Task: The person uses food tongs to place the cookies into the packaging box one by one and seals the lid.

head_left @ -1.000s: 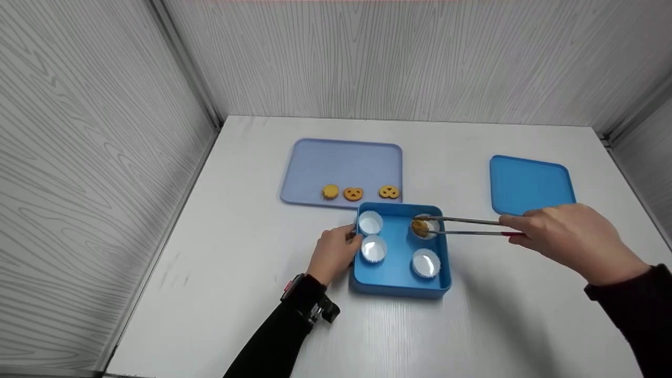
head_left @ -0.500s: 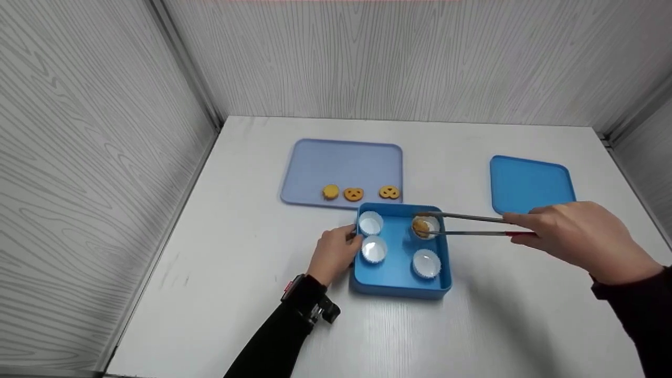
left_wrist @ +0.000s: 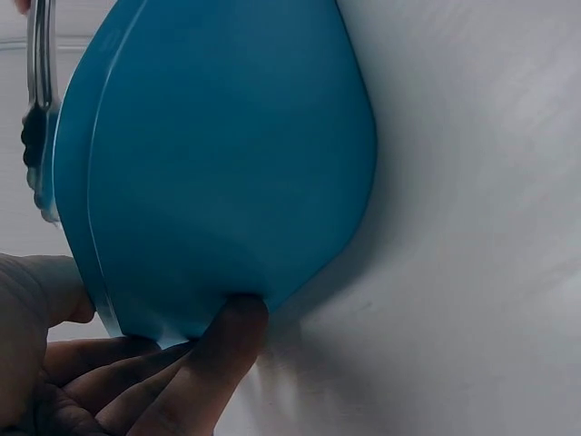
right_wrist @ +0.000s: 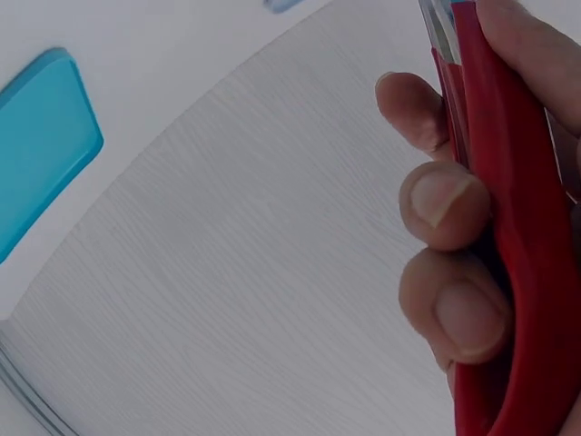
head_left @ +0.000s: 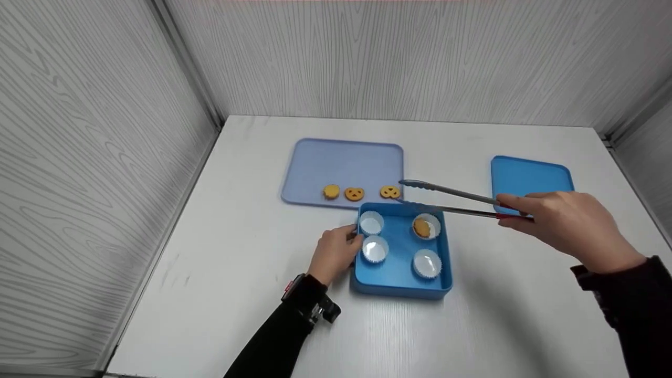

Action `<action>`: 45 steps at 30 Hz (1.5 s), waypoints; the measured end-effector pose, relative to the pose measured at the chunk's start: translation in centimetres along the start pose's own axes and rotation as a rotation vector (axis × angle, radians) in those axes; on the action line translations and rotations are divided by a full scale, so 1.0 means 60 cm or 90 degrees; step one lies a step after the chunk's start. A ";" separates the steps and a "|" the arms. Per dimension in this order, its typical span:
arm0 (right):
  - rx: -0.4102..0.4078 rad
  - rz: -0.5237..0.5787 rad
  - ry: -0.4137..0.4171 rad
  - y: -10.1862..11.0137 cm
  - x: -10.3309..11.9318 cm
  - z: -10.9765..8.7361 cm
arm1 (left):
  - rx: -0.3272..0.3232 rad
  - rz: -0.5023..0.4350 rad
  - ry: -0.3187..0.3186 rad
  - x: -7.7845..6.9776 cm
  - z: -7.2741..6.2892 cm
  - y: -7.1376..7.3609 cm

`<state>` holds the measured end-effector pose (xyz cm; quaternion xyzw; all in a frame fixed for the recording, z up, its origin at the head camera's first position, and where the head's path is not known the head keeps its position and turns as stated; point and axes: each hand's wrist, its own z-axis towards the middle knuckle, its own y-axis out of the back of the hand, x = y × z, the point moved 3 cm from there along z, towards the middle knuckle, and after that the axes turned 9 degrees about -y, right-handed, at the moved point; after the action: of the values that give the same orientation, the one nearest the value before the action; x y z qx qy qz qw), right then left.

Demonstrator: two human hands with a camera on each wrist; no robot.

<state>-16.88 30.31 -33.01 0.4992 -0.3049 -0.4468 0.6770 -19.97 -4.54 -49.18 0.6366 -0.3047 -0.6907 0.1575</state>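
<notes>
Left hand (head_left: 334,254) grips blue box (head_left: 397,268) at its left wall; right hand (head_left: 564,226) holds red-handled tongs (head_left: 455,191), tips parted, near the rightmost of three cookies (head_left: 354,197) on lilac tray (head_left: 344,164). One cookie (head_left: 421,228) sits in box's far-right paper cup (head_left: 434,227).

The tray (head_left: 344,163) lies behind the box (head_left: 396,252), perhaps touching.

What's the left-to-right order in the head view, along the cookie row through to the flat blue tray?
Round yellow cookie → orange cookie → pretzel-shaped cookie → metal tongs → flat blue tray.
</notes>
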 end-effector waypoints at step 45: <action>0.229 -0.013 -0.045 -0.090 0.024 0.133 | -0.002 -0.009 -0.004 0.002 -0.001 0.000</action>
<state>-24.74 25.21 -35.64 0.5992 -0.3980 -0.4094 0.5612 -19.90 -4.61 -49.27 0.6363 -0.2997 -0.6942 0.1530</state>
